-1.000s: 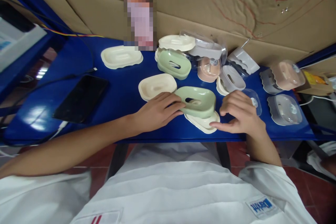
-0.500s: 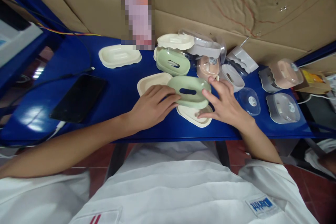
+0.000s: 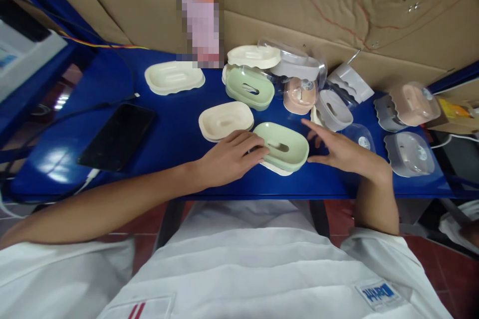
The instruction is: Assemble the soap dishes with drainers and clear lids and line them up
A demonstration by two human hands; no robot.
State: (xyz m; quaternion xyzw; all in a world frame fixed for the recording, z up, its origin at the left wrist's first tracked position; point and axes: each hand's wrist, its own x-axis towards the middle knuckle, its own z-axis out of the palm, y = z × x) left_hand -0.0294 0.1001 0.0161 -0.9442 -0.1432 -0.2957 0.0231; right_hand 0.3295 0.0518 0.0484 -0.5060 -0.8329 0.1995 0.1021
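A pale green oval soap dish [image 3: 295, 152] with a slot in its floor lies over a cream base [image 3: 281, 170], of which only the near edge shows. My left hand [image 3: 239, 155] grips the green dish at its left end, fingertips on the rim. Just off its right end, my right hand [image 3: 333, 148] is open with fingers spread, holding nothing. Beside my left hand sits a cream dish part [image 3: 217, 117]. Farther back are a second green dish [image 3: 239, 90] and a peach soap box [image 3: 305, 97].
Cream trays [image 3: 174, 79], white dishes [image 3: 337, 112] and clear lids [image 3: 361, 135] crowd the back of the blue table [image 3: 175, 132]. Lidded boxes [image 3: 407, 154] stand at the right. A black phone [image 3: 116, 137] with a cable lies at the left; a cardboard-like panel [image 3: 247, 5] rises behind.
The green dish has come down nearer to me and to the right, over the cream base. My right hand has let go of it and drawn off to the right.
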